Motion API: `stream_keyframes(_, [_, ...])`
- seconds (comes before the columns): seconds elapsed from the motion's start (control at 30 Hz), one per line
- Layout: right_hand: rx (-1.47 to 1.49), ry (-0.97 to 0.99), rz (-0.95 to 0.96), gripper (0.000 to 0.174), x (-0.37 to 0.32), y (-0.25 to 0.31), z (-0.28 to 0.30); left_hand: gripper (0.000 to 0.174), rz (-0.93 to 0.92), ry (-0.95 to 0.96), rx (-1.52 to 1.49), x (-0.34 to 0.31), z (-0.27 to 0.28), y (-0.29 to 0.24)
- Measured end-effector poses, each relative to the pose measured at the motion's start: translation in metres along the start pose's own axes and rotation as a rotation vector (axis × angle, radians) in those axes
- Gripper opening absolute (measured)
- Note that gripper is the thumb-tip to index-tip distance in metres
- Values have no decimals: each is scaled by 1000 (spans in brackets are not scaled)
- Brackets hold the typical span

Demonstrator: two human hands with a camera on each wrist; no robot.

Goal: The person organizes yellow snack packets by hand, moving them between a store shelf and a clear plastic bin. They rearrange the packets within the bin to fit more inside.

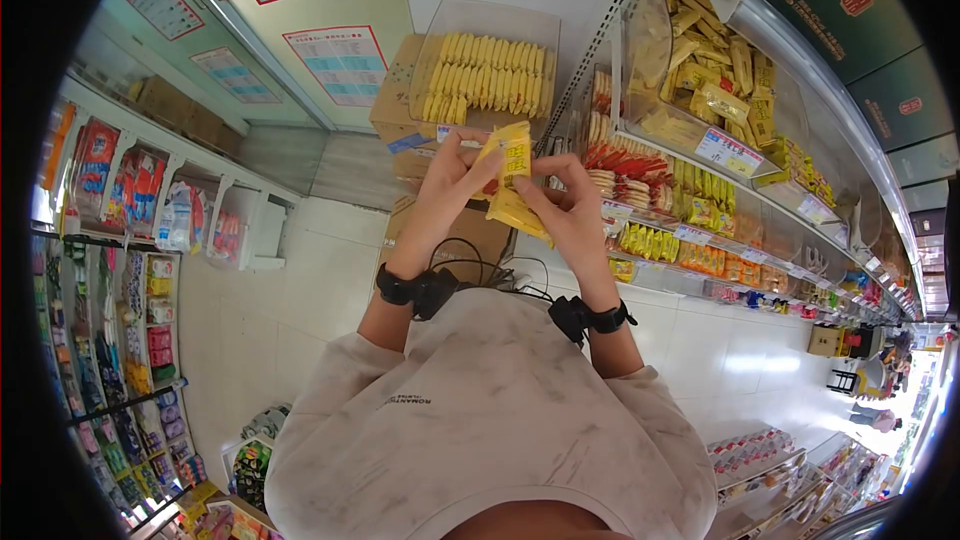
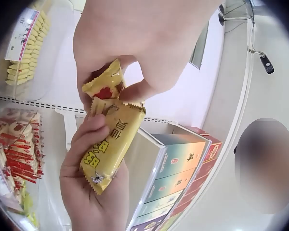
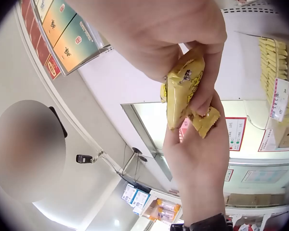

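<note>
Two small yellow wrapped snack packets are held close together in front of the chest. My left hand (image 1: 462,183) pinches one yellow packet (image 2: 105,88), which has a red mark and crimped ends; its fingers partly cover it. My right hand (image 1: 575,202) grips the other yellow packet (image 2: 113,144), with dark characters and a small cartoon on the wrapper, between thumb and fingers. The packets overlap in the left wrist view, their crimped edges side by side. In the right wrist view, the right hand's packet (image 3: 184,86) is nearer the camera.
A clear bin (image 1: 485,20) of neatly rowed yellow packets stands on a cardboard box (image 1: 398,80) ahead. To the right, a tilted clear bin (image 1: 690,130) holds loose gold packets above shelves of snacks. Hanging goods line a rack (image 1: 110,380) on the left. Dark cables (image 1: 480,258) lie near the waist.
</note>
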State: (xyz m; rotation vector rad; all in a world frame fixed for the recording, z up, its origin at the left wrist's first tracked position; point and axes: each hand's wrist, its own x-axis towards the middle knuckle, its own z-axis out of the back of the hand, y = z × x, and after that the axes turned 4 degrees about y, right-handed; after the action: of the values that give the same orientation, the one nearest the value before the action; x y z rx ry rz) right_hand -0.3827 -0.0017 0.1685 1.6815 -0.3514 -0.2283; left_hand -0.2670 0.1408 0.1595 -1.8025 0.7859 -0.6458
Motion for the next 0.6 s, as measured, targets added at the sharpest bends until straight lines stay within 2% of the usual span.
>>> stream_keyframes(0.07, [-138, 22, 85, 25, 2, -7, -3, 41, 50, -58, 146, 2, -8, -10])
stream_keyframes(0.2, [-236, 0, 176, 30, 4, -3, -15, 42, -61, -123, -20, 8, -11, 2])
stream_keyframes(0.3, [-81, -84, 61, 27, 4, -16, -6, 46, -126, -233, -123, 8, -10, -2])
stream_keyframes(0.4, [442, -39, -251, 29, 3, -21, 15, 49, -165, -257, -120, 7, 1, 6])
stream_keyframes(0.5, [736, -74, -436, 36, 12, -52, 30, 50, -138, -236, -101, 4, -4, 3])
stream_keyframes(0.6, [821, -55, -482, 39, 14, -60, 35, 47, -130, -229, -52, 3, -11, 4])
